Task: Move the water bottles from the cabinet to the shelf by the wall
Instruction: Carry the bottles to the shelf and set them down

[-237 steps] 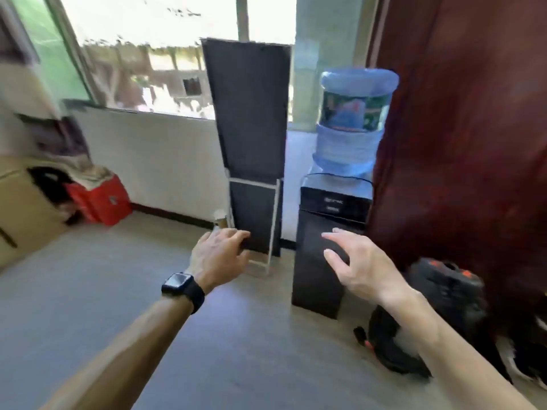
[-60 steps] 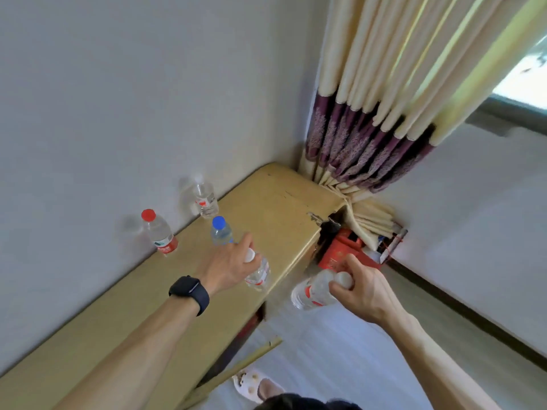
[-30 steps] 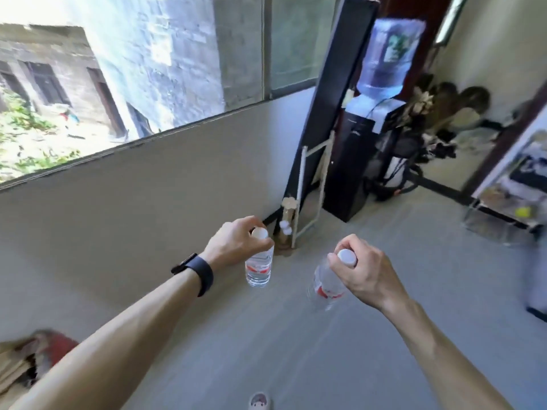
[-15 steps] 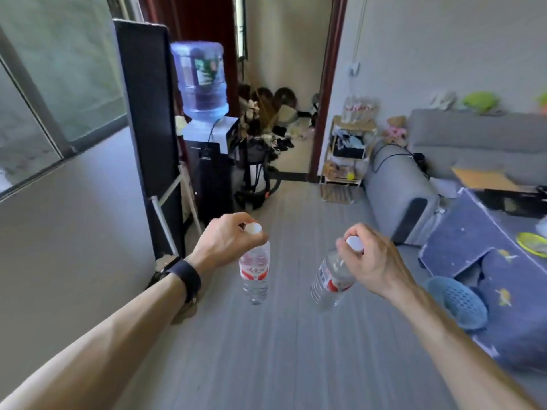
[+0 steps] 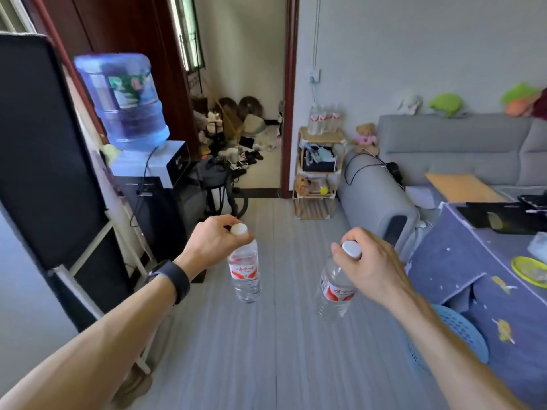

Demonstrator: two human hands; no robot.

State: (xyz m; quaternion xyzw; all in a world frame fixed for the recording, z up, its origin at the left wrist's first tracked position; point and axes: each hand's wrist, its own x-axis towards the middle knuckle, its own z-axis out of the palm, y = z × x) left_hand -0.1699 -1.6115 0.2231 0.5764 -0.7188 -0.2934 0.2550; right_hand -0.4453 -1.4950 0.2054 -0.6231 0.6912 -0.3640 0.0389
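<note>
My left hand [image 5: 214,244] grips a clear water bottle [image 5: 245,273] with a white cap and red label by its neck; it hangs upright above the floor. My right hand [image 5: 370,261] holds a second such water bottle [image 5: 334,291] by its cap, tilted a little. Ahead, by the far wall next to the doorway, stands a small wooden shelf [image 5: 318,170]. Several clear bottles [image 5: 324,119] with red labels stand on its top board. The cabinet is out of view.
A water dispenser [image 5: 139,161] with a blue jug and a tall black panel [image 5: 41,149] line the left side. A grey sofa [image 5: 429,161] and a table under a blue cloth [image 5: 488,267] fill the right. Grey floor [image 5: 281,335] runs between them toward the shelf.
The view has swung from the cabinet and window wall round to the room. Both hands still carry their bottles, and the shelf now sits closer and nearer the middle.
</note>
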